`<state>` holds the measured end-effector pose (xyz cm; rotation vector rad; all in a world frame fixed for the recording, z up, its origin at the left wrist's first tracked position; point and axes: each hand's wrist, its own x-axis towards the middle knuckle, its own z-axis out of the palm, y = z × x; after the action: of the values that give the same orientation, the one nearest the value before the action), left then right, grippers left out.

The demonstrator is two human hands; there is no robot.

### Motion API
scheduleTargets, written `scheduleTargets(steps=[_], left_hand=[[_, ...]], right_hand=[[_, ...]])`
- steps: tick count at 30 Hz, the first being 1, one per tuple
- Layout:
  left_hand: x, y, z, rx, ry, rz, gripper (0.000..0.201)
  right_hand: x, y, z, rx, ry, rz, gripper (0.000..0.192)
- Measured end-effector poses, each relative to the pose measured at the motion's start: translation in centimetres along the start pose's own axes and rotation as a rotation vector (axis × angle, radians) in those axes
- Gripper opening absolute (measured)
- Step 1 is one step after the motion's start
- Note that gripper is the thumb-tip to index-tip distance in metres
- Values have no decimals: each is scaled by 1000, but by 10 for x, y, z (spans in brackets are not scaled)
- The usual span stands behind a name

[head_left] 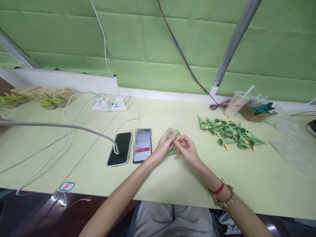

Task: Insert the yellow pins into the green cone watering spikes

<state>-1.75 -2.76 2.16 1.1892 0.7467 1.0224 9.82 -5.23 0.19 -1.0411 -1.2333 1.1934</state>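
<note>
My left hand (pixel 166 142) is closed around a green cone-shaped piece (pixel 170 133) over the middle of the table. Right beside it, my right hand (pixel 187 147) pinches a small yellow piece (pixel 176 139) against the green one. Another green cone (pixel 171 152) shows beneath my hands, partly hidden by the fingers. To the right lies a heap of green cones (pixel 229 132), several with small yellow pieces attached or lying among them.
Two phones (pixel 119 149) lie left of my hands, with white cables running to a power strip (pixel 111 106). At the back right stand a drink cup (pixel 237 103) and a cardboard box (pixel 255 114). Clear plastic bags (pixel 291 144) spread at the far right.
</note>
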Motion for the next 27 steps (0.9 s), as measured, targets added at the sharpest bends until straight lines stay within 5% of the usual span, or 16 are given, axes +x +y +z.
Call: scheduleTargets(steps=[4,8,11,15,20,24,27], left_hand=[[1,-6,2,29,22,-64,45],[0,-4,4,13,60,-71,46],[0,1,4,-3,107,-22,42],[0,0,2,45,98,26,43],[1,-8,-3,308,158,238,44],[1,-9,-4,451,144,329,39],[0,-8,-3,448,144,334,39]], right_hand=[[-4,9,-4,-338,80,-319,11],[-6,8,-4,-532,53,-567,19],[-7,-2,1,-419,15,-410,4],[-4,-6,4,-207,48,-108,28],[4,0,-1,-92,-21,193,34],[2,-1,-1,-142,-7,131,30],[-3,-1,-2,-321,44,-151,24]])
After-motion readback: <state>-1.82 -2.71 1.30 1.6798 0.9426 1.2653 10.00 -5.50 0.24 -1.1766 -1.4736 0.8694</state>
